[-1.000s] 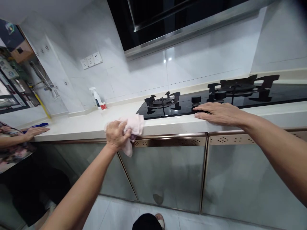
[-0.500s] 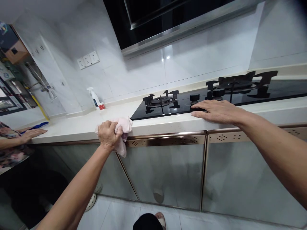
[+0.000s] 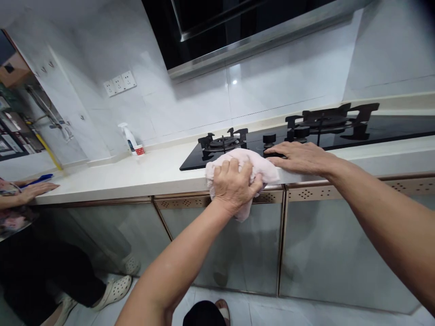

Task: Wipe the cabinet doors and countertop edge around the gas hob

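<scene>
My left hand (image 3: 234, 183) grips a pale pink cloth (image 3: 260, 165), pressed against the front edge of the white countertop (image 3: 149, 172). Part of the cloth hangs down over the cabinet trim. To the right, my right hand (image 3: 302, 157) lies flat with its fingers stretched out, resting at the front edge of the black gas stove (image 3: 193, 158) beside a control knob (image 3: 269, 139). The cloth's right end comes close to the right fingertips; whether they touch I cannot tell.
A white spray bottle (image 3: 128, 138) and a small red-and-white cup (image 3: 139, 149) stand at the back of the counter. At the far left, another person's hand (image 3: 39, 190) rests on the counter near a blue object (image 3: 41, 179). A range hood (image 3: 238, 31) overhangs the stove.
My left hand has slid the cloth rightward along the counter edge, from left of the stove to near my right hand. My right hand has stayed by the knob.
</scene>
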A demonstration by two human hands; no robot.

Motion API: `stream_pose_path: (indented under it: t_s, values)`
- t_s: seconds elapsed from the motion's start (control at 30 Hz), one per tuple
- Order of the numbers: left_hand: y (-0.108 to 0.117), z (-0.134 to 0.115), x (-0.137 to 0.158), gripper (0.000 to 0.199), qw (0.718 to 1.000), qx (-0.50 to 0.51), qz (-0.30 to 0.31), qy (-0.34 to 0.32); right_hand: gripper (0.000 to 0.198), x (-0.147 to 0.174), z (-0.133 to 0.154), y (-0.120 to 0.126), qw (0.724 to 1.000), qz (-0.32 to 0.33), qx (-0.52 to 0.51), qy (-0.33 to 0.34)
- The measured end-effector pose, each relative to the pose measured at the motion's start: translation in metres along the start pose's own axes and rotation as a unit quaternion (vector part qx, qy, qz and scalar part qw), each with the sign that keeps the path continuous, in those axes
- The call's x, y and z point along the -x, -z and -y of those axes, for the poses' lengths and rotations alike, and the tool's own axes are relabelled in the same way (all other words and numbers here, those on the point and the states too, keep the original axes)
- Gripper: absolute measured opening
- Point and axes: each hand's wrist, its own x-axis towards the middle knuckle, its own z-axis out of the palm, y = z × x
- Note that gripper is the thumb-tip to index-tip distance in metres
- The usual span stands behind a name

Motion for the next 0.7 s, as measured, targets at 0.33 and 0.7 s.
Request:
stream_pose_path:
  t_s: [0.33, 0.7]
  values:
    - [0.008, 0.025, 0.004, 0.051, 0.995, 0.009, 0.032, -0.091, 0.067, 0.002, -0.005, -0.001, 1.000, -0.012, -0.015, 0.022]
    - [0.027, 0.131, 0.048, 0.040, 0.997, -0.047, 0.049, -0.039, 0.066, 0.005, -0.008, -0.001, 0.999, -0.014, -0.035, 0.029]
